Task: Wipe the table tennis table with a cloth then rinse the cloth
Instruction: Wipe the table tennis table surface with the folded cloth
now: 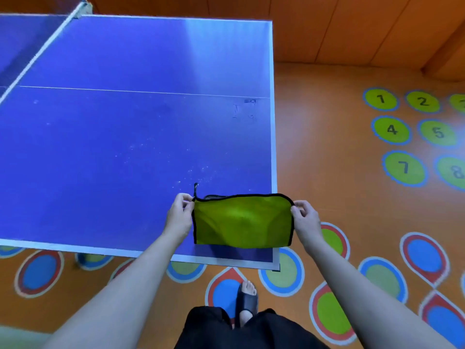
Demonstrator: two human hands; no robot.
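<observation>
A green cloth (242, 221) with a black hem hangs stretched flat above the near right corner of the blue table tennis table (113, 137). My left hand (179, 217) pinches its upper left corner, beside a small black loop. My right hand (305, 220) pinches its upper right corner, just past the table's right edge. The cloth casts a shadow on the table corner below it. Pale specks and smudges dot the table surface near the cloth and toward the right side.
The net (37, 54) crosses the table at the far left. Orange floor (327, 147) with numbered green circles lies to the right, coloured circles near my sandalled foot (247, 302). An orange wall runs behind the table.
</observation>
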